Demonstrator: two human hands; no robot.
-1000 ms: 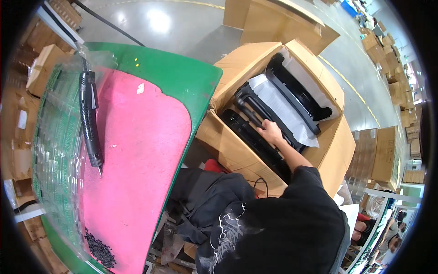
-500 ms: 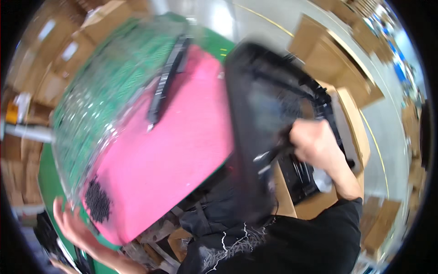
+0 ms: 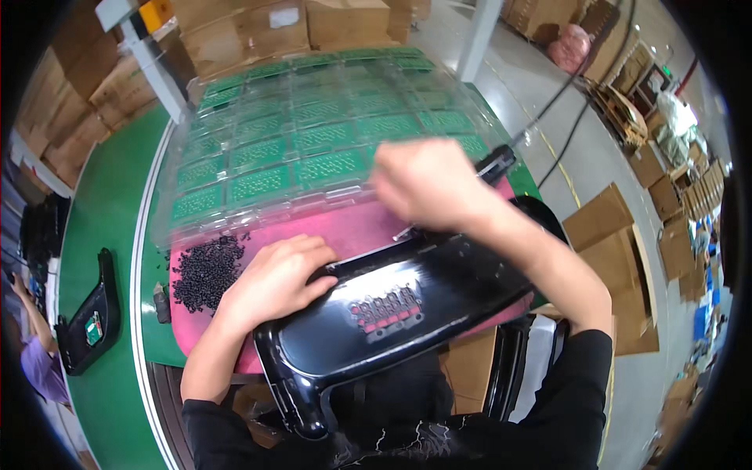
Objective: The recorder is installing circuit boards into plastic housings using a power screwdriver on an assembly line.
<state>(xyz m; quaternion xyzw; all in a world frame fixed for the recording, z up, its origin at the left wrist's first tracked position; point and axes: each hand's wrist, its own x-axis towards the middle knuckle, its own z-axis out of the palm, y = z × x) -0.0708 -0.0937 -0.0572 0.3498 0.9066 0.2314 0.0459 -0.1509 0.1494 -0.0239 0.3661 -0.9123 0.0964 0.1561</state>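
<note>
While hands (image 3: 282, 270) (image 3: 427, 184) are apart, the left touches a black panel (image 3: 329, 341).

1 glossy black panel (image 3: 435, 294) overhangs the pink mat (image 3: 356, 229).

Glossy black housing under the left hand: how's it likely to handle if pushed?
The glossy black housing is probably stiff: its moulded rim shows no sag. Its shiny surface suggests it could be slippery. It might tip toward the person, since its near corner juts past the pink mat.
</note>
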